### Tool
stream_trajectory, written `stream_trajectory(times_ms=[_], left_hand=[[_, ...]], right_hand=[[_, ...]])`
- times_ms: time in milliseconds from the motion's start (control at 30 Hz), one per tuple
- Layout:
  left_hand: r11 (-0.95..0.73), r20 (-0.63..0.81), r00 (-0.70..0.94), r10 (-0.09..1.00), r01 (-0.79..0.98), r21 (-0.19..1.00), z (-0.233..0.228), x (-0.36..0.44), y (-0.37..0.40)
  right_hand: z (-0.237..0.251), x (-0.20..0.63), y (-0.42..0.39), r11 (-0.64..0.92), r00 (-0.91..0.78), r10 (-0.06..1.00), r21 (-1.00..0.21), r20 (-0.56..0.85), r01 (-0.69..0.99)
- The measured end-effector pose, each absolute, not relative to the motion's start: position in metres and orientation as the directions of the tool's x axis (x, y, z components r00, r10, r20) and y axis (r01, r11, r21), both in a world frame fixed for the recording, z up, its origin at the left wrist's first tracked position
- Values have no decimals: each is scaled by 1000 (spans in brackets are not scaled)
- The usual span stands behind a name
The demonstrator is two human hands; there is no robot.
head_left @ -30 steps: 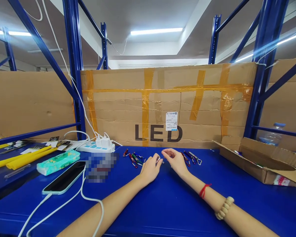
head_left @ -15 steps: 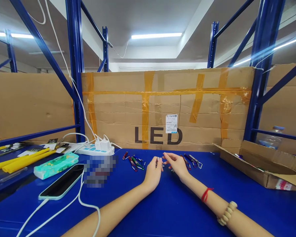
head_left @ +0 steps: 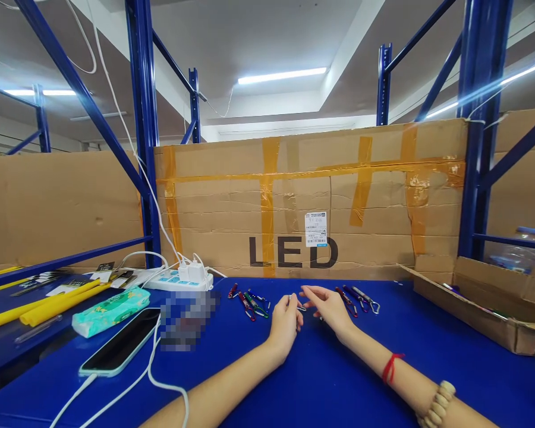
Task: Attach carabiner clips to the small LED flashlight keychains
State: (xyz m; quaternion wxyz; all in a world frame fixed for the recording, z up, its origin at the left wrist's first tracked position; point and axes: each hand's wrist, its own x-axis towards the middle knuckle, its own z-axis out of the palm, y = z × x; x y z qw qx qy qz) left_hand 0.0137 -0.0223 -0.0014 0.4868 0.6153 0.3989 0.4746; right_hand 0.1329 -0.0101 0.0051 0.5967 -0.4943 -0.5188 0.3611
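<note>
My left hand rests on the blue table, its fingers pinched around a small silver keychain light. My right hand is just right of it, fingertips touching the same small piece. To the left lies a cluster of coloured keychain lights. More keychain lights with carabiner clips lie to the right of my right hand.
A phone on a white cable, a green tissue pack, a power strip and yellow rolls sit at the left. An open cardboard box stands at the right. A taped LED carton walls the back.
The view has tilted and shifted slightly. Both hands stay together at the small piece, fingers closing in on it; nothing else on the table has moved.
</note>
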Motion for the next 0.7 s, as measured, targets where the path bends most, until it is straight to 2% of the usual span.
stream_trajectory(times_ms=[367,700], left_hand=[[-313,297,153,942,87,946,-6,11,-17],[-504,430,274,860,329,799,-1,4,-20]], right_hand=[[5,132,-14,261,233,933,-961,275,91],[16,137,-18,321,141,933,-942,332,98]])
